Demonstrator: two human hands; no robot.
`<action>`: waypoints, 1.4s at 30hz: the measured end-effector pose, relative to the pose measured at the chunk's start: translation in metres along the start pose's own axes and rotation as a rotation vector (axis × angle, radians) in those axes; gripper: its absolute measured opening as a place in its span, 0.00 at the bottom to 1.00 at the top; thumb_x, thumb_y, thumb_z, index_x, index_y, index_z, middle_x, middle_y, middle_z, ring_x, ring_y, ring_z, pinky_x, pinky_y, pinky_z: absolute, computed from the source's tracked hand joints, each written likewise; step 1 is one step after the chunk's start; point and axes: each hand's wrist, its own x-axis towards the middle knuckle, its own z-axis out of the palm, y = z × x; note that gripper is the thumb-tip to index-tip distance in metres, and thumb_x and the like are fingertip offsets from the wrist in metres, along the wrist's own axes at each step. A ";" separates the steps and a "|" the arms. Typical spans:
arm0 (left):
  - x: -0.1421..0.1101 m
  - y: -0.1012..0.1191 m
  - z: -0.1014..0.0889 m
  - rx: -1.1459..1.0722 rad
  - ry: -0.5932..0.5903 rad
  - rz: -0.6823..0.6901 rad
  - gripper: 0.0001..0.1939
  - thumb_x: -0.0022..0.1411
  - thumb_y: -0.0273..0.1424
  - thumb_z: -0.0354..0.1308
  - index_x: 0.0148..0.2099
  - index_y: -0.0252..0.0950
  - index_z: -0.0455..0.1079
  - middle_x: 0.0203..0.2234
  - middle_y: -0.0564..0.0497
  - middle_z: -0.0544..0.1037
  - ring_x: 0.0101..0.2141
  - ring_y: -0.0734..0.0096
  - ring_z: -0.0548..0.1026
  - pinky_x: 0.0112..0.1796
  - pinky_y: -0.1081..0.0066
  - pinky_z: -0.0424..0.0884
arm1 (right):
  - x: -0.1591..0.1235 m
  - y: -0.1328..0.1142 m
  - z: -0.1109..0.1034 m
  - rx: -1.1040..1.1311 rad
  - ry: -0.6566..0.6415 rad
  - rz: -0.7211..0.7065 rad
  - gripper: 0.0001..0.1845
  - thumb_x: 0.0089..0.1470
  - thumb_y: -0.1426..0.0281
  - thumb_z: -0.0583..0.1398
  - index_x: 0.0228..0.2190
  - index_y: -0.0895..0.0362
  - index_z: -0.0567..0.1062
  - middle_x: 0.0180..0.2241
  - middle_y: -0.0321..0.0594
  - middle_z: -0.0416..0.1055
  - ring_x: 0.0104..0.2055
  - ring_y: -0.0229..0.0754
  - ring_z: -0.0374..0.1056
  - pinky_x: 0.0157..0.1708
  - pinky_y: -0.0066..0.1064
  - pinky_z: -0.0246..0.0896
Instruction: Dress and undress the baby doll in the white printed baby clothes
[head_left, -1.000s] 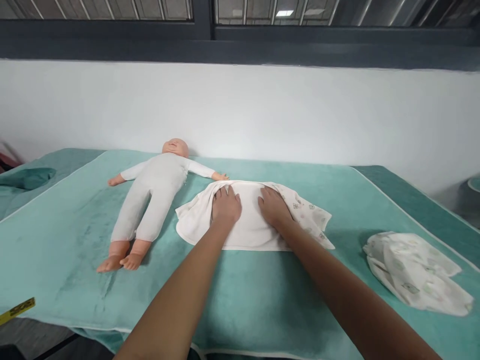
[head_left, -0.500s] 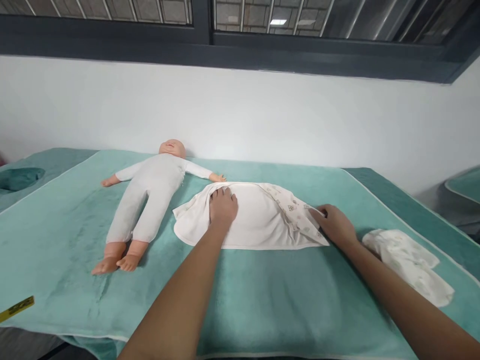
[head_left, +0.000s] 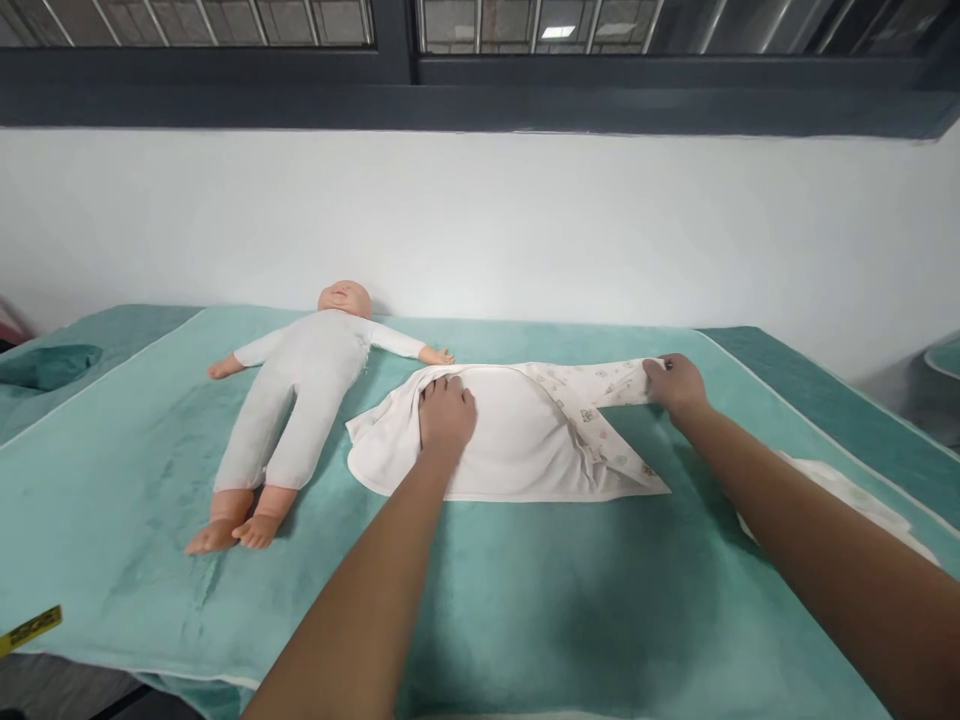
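Observation:
A white baby garment [head_left: 517, 440] with a small printed pattern lies spread on the teal blanket [head_left: 150, 470]. My left hand [head_left: 445, 412] rests flat on the garment's upper left part, fingers stretched out. My right hand [head_left: 673, 382] is closed on the end of the garment's patterned sleeve [head_left: 600, 382], which is pulled out to the right. A baby doll [head_left: 300, 390] in a pale suit lies on its back to the left of the garment, its arms out.
A second patterned cloth [head_left: 847, 495] lies at the right, partly behind my right forearm. A white wall runs along the back under a dark window frame. A dark green cloth [head_left: 45, 365] sits at the far left. A yellow tape end [head_left: 30, 628] shows at the lower left.
My right hand left the garment's middle, moved to its right edge, took the sleeve and drew it out up and to the right. My left hand has stayed in place.

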 end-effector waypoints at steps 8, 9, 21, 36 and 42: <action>0.002 0.003 0.005 0.012 0.025 -0.023 0.23 0.68 0.33 0.42 0.61 0.35 0.62 0.56 0.41 0.69 0.56 0.53 0.64 0.56 0.56 0.59 | -0.010 -0.016 0.021 -0.022 0.068 -0.046 0.25 0.51 0.73 0.53 0.51 0.64 0.68 0.52 0.59 0.66 0.53 0.56 0.62 0.50 0.45 0.59; 0.002 0.003 0.005 0.013 0.026 -0.022 0.23 0.67 0.33 0.42 0.62 0.35 0.61 0.57 0.41 0.69 0.57 0.53 0.64 0.57 0.56 0.59 | -0.015 -0.021 0.025 -0.020 0.079 -0.122 0.25 0.51 0.72 0.53 0.52 0.63 0.67 0.53 0.58 0.64 0.56 0.56 0.60 0.52 0.46 0.57; 0.000 0.001 0.004 -0.016 0.047 -0.015 0.22 0.67 0.32 0.44 0.60 0.33 0.63 0.54 0.40 0.71 0.54 0.53 0.67 0.55 0.56 0.60 | -0.049 0.015 0.021 -0.236 -0.031 -0.255 0.25 0.56 0.68 0.50 0.52 0.62 0.70 0.54 0.57 0.67 0.56 0.55 0.62 0.54 0.45 0.56; 0.000 0.001 0.004 -0.035 0.060 -0.018 0.15 0.66 0.31 0.45 0.50 0.36 0.68 0.49 0.43 0.74 0.52 0.54 0.69 0.53 0.57 0.61 | -0.022 0.021 0.001 0.697 -0.044 0.142 0.14 0.41 0.62 0.63 0.30 0.56 0.76 0.25 0.34 0.70 0.26 0.38 0.63 0.27 0.29 0.58; 0.001 0.001 0.005 -0.046 0.054 -0.030 0.15 0.65 0.31 0.46 0.50 0.36 0.68 0.49 0.43 0.75 0.52 0.54 0.68 0.54 0.57 0.60 | -0.018 0.027 0.011 0.720 0.090 0.181 0.06 0.41 0.69 0.57 0.26 0.57 0.71 0.20 0.31 0.62 0.23 0.35 0.55 0.25 0.28 0.50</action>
